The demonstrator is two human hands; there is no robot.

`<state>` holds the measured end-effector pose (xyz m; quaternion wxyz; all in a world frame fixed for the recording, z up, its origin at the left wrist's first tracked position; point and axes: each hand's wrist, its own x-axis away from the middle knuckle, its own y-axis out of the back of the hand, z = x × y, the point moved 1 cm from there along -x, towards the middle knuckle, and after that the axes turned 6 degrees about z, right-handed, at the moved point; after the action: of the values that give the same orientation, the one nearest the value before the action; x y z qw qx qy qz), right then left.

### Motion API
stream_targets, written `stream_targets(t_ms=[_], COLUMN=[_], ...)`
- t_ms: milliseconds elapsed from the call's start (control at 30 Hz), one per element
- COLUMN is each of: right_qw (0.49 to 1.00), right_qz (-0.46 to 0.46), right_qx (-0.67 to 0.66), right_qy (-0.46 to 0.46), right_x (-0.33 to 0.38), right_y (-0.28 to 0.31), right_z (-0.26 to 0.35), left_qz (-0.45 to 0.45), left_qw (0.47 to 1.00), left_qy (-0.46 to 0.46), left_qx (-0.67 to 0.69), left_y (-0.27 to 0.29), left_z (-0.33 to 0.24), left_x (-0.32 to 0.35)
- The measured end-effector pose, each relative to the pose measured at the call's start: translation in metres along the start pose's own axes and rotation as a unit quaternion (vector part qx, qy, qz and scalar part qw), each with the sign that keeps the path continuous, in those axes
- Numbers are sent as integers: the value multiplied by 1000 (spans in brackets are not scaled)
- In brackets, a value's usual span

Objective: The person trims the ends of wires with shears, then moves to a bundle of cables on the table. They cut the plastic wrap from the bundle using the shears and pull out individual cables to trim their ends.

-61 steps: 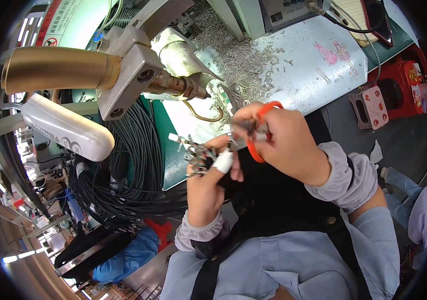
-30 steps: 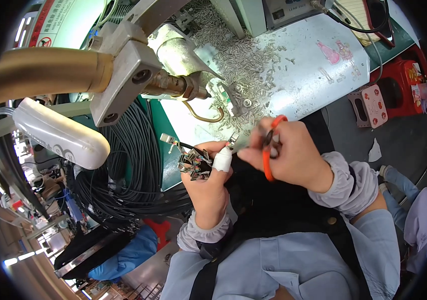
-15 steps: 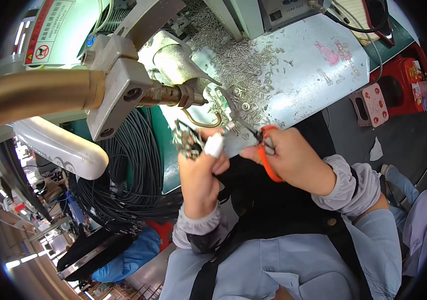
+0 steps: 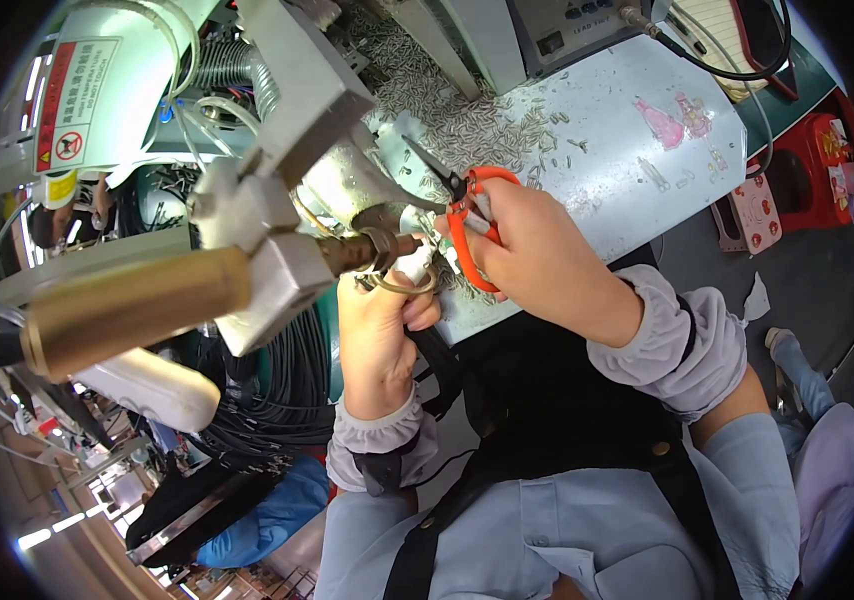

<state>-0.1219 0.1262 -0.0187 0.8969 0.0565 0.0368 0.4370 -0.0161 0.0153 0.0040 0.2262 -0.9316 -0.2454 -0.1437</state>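
Grey table [image 4: 637, 160] carries scattered cut bits; right hand [image 4: 537, 255] grips orange snips [image 4: 467, 225], left hand [image 4: 377, 320] pinches wire ends [image 4: 412, 268] at the machine nozzle [image 4: 367, 250], trimming seemingly unfinished.

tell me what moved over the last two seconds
The left hand rose from in front of the body up to the machine's brass nozzle, carrying its wire piece. The right hand followed, bringing the orange snips alongside. Both grips stayed; the table and its metal scraps are unchanged.

Left hand [image 4: 379, 318] raised, fingers curled, right hand [image 4: 537, 255] clenched beside it
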Motion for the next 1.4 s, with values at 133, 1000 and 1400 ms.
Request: stream_targets(t_ms=[133,1000,1400], right_qw=[999,991,977], right_qz=[-9,97,86], right_qx=[29,-76,-187], right_qy=[22,-42,-54], right_x=[1,41,53], right_y=[0,13,7], right_z=[-1,45,21], left_qz=[6,79,27], left_qw=[1000,991,998], left_qy=[-4,10,-21], left_qx=[9,-106,-51], left_y=[0,-17,-19], left_z=[1,18,24], left_x=[3,65,66])
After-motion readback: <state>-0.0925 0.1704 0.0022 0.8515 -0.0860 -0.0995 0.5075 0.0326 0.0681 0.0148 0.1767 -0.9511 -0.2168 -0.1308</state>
